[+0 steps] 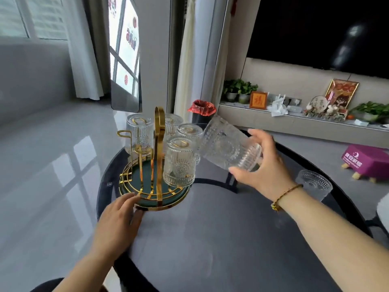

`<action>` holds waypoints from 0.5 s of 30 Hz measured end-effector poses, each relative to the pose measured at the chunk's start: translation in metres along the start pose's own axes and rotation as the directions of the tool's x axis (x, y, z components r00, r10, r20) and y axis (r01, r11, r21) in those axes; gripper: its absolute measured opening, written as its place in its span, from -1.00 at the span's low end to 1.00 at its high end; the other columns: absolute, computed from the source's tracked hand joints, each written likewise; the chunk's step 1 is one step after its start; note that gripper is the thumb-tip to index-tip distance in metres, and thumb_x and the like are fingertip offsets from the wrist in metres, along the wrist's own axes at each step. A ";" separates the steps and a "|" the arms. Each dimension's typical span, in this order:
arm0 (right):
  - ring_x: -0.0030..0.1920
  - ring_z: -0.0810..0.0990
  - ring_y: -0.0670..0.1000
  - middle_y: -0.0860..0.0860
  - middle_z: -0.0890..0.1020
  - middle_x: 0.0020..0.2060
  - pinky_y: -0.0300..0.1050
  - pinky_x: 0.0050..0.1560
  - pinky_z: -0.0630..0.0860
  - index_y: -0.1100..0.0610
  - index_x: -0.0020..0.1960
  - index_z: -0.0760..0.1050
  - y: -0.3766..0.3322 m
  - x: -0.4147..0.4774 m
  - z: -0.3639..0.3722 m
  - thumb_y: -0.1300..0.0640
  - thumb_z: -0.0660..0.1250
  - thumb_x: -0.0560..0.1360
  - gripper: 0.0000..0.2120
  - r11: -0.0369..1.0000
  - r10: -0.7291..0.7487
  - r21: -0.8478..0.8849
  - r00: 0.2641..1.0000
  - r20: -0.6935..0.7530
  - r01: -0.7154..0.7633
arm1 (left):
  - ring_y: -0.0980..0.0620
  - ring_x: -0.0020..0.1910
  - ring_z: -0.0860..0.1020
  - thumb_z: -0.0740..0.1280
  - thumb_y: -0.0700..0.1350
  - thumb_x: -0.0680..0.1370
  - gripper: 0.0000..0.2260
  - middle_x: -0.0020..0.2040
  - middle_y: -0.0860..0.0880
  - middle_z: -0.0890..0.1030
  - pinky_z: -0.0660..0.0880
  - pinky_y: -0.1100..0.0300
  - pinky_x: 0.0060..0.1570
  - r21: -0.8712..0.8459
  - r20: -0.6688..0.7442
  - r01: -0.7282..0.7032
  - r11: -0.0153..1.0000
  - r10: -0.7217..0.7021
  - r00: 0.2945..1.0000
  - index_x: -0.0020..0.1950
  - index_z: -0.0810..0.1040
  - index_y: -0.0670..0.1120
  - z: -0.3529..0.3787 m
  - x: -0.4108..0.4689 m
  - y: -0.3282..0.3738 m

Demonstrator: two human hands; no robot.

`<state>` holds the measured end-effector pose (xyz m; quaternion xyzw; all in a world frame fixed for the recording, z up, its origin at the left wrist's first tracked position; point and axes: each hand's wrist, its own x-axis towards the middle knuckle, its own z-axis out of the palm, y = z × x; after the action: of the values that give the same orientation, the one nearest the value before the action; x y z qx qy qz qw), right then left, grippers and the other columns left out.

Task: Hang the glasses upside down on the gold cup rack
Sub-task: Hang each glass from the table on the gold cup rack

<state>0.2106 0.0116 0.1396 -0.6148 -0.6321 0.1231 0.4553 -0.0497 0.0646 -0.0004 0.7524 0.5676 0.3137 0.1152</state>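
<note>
My right hand (pixel 264 165) grips a tilted glass (pixel 228 145) right of the rack (pixel 156 161); my left hand (pixel 120 218), fingers loose, touches its near rim.

"福" on orange plaque (pixel 258 99)

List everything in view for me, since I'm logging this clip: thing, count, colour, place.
glasses on rack: four, clear, hung upside down
held glass: one, clear, tilted, right of rack
spare glass: one, clear, upright, table's right edge
gold cup rack: one, gold with green base, table's left side
table: one, dark glass, round
bin: one, black with red liner, on floor behind
stool: one, purple, far right
left hand: steadying rack base
right hand: grip around held glass
</note>
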 end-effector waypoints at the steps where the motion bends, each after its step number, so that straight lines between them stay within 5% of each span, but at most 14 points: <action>1: 0.02 0.41 -0.10 -0.14 0.36 0.02 -0.49 -0.11 0.36 -0.07 0.16 0.19 -0.016 0.008 0.002 0.19 0.49 0.18 -0.31 0.999 -0.033 0.009 0.999 0.036 0.032 | -0.29 0.15 0.50 0.41 -0.24 0.40 -0.65 0.21 -0.22 0.53 0.42 -0.19 0.15 0.007 0.011 0.011 1.000 -0.011 1.000 0.17 0.49 -0.18 0.000 0.001 -0.006; 5: -0.02 0.41 -0.13 -0.26 0.34 -0.10 -0.34 0.00 0.40 -0.07 0.04 0.18 -0.074 0.041 0.015 0.09 0.47 0.15 -0.39 0.979 -0.167 -0.093 0.972 0.164 0.184 | -0.13 0.40 0.25 0.31 -0.04 0.49 -0.50 0.44 -0.09 0.27 0.18 -0.01 0.38 0.038 0.039 -0.025 0.999 0.023 0.999 0.38 0.24 -0.05 0.006 0.001 -0.017; 7: 0.00 0.41 -0.10 -0.18 0.38 -0.08 -0.45 -0.03 0.37 -0.05 0.04 0.20 -0.098 0.056 0.026 0.07 0.47 0.16 -0.42 0.958 -0.222 -0.131 0.950 0.218 0.254 | -0.03 0.47 0.08 0.21 0.05 0.52 -0.48 0.50 -0.04 0.11 0.01 0.07 0.44 0.059 0.063 -0.071 0.996 0.068 0.996 0.42 0.09 0.00 0.010 0.002 -0.021; 15: 0.05 0.32 -0.09 0.08 0.39 0.28 -0.23 -0.01 0.30 0.05 0.30 0.20 -0.156 0.115 0.089 0.02 0.46 0.25 -0.29 0.838 -0.220 -0.352 0.848 0.483 0.418 | 0.07 0.48 -0.09 0.05 0.16 0.54 -0.47 0.51 0.06 -0.03 -0.21 0.15 0.41 0.124 0.088 -0.089 0.988 0.078 0.993 0.44 -0.08 0.07 0.014 0.003 -0.029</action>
<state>0.0617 0.1166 0.2510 -0.5434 -0.8219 0.0263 0.1690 -0.0638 0.0797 -0.0253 0.7938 0.5492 0.2499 0.0769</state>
